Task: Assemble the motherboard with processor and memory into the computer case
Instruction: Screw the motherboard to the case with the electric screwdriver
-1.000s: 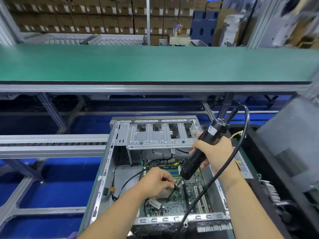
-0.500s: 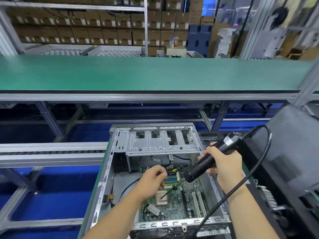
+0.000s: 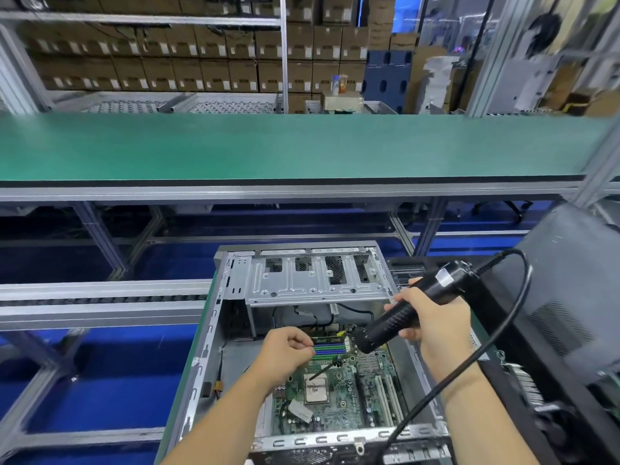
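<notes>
The open metal computer case (image 3: 318, 283) lies flat in front of me. The green motherboard (image 3: 352, 404) sits inside it, with the processor (image 3: 315, 390) in its socket and blue and green memory slots (image 3: 330, 349) behind. My right hand (image 3: 439, 330) grips a black electric screwdriver (image 3: 399, 318) that slants down to the left. Its thin bit (image 3: 323, 370) ends just over the processor. My left hand (image 3: 285, 355) hovers left of the bit with its fingers curled. I see nothing in them, and they are clear of the bit.
The screwdriver's black cable (image 3: 513, 317) loops to the right and back across the case's front rim. A dark case panel (image 3: 570, 297) leans at the right. A roller rail (image 3: 100, 302) runs to the left, and a long green bench (image 3: 302, 146) crosses behind.
My left hand has let go of the screwdriver bit and drawn back to the left. My right hand has swung the screwdriver's rear end to the right, so it lies flatter.
</notes>
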Demonstrator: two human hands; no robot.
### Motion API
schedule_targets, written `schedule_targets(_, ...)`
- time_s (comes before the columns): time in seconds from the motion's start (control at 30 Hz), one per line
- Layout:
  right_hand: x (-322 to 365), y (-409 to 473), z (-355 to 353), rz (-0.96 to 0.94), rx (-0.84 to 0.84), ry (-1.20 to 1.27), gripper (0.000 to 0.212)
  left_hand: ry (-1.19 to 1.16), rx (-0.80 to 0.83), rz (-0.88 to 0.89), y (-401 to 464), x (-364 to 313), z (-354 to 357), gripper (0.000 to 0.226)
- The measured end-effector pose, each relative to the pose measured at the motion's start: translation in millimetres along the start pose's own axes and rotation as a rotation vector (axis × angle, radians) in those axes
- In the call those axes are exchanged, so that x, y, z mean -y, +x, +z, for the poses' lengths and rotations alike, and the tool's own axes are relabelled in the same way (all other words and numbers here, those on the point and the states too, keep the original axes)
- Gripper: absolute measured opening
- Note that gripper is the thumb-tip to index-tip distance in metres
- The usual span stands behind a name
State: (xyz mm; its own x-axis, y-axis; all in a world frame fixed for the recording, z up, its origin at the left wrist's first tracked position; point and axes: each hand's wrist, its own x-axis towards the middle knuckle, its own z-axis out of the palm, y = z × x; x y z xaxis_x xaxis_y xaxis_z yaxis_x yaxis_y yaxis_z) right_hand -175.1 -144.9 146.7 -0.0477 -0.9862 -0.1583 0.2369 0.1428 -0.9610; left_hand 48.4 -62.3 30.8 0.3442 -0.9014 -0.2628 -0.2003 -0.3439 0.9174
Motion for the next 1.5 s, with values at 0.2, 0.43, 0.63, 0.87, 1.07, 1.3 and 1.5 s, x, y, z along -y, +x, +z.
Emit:
schedule_targets(0.2,5.9,-0.6,-1.8,-0.018,0.003,0.028,0.027,-0.03,0.01,-0.02,3.2,7.5,-2.0,0.015)
schedule_targets(0.43,11.9,1.3,-5.7,-0.051,0.019,0.078,0.016,-0.152,0.051,-0.091,6.2,13.0,-1.3,0.013)
schedule_targets(0.63,14.2,2.1,-8.1,-0.063,0.005,0.094,0.02,-0.369,0.005,-0.303,8.7,16.7,-7.0,0.008)
schedule_targets(0.87,18.0,1.5,-4.4,-0.088,-0.012,0.132,0.019,-0.505,0.002,-0.387,10.9,14.9,-7.9,0.017)
schedule_targets(1.07,16.4,1.8,-4.7,-0.101,-0.024,0.126,0.019,-0.45,0.007,-0.378,12.3,17.8,-6.4,0.017)
schedule_targets(1.3,12.4,4.1,-5.3,-0.108,0.007,0.123,0.02,-0.401,0.025,-0.37,12.7,18.1,-5.6,0.014)
schedule_targets(1.5,12.0,3.5,-7.1,-0.12,0.042,0.087,0.016,-0.304,0.019,-0.306,12.2,19.1,-5.4,0.011)
